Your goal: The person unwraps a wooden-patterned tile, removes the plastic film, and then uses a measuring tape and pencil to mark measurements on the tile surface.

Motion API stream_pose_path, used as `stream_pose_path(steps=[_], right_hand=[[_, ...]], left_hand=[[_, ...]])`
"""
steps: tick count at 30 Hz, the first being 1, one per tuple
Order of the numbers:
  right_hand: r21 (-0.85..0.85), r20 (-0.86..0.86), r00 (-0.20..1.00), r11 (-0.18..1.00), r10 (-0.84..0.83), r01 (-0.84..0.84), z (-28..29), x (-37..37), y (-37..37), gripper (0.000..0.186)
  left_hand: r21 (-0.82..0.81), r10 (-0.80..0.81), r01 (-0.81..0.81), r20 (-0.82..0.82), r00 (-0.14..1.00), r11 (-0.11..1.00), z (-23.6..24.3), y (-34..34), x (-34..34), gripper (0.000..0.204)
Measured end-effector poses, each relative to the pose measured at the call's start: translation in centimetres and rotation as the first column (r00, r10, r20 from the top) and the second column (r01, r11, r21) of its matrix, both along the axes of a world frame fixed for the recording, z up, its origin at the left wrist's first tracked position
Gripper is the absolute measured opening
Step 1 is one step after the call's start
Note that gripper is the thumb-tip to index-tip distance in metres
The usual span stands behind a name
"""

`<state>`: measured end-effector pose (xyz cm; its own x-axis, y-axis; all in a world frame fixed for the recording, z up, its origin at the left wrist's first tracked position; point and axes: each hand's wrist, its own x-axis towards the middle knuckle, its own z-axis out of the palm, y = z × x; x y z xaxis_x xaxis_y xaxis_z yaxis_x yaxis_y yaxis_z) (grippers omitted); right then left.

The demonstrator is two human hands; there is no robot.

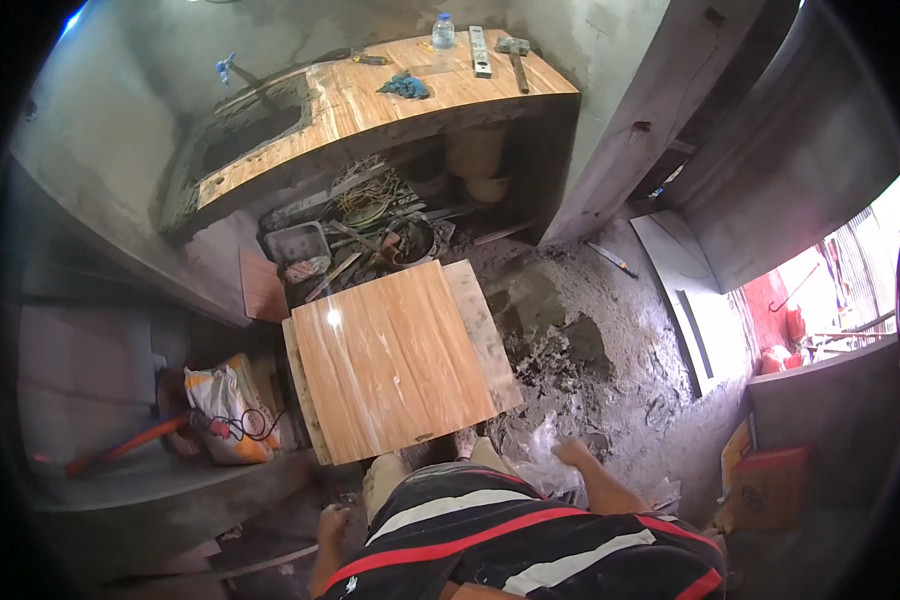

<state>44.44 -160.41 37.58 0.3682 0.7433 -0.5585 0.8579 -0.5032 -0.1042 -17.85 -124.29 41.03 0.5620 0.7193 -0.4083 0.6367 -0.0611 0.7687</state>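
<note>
A wood-grain tile (390,360) lies on a pale, stained board (480,320) in front of my legs. My left hand (332,522) hangs by my left side, below the tile's near-left corner, fingers curled; whatever they hold is too small to make out. My right hand (572,452) is out to the right of my legs, fingers curled beside crumpled clear plastic (540,445); whether it grips the plastic is unclear. Neither hand touches the tile.
A tiled counter (350,110) carries a bottle (443,32), blue cloth (403,86), level (479,52) and hammer (518,65), with debris (370,230) underneath. A sack (230,410) sits left, a long blade (612,260) and grey panel (685,290) right, on a mortar-smeared floor (640,350).
</note>
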Motion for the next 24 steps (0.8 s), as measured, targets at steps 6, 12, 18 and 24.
stream_pose_path(steps=[6, 12, 18, 24], right_hand=[[0.214, -0.139, 0.927, 0.904, -0.348, 0.371, 5.7, 1.0, 4.2, 0.043], [0.068, -0.080, 0.973, 0.973, -0.216, 0.221, 1.1, 2.9, 1.8, 0.043], [-0.017, -0.079, 0.964, 0.967, -0.255, 0.255, 0.8, 2.0, -0.3, 0.042], [-0.068, -0.190, 0.906, 0.925, -0.379, 0.373, 4.5, 0.1, 2.1, 0.051]], left_hand=[[-0.300, 0.500, -0.519, -0.143, 0.854, 0.801, 7.3, 3.4, 8.1, 0.051], [-0.290, 0.461, -0.475, -0.119, 0.880, 0.831, 7.3, 3.5, 7.4, 0.051], [-0.297, 0.322, -0.399, -0.276, 0.906, 0.868, 6.4, -1.2, 4.9, 0.037], [-0.281, 0.292, -0.367, -0.274, 0.916, 0.887, 4.6, -4.8, 1.5, 0.038]])
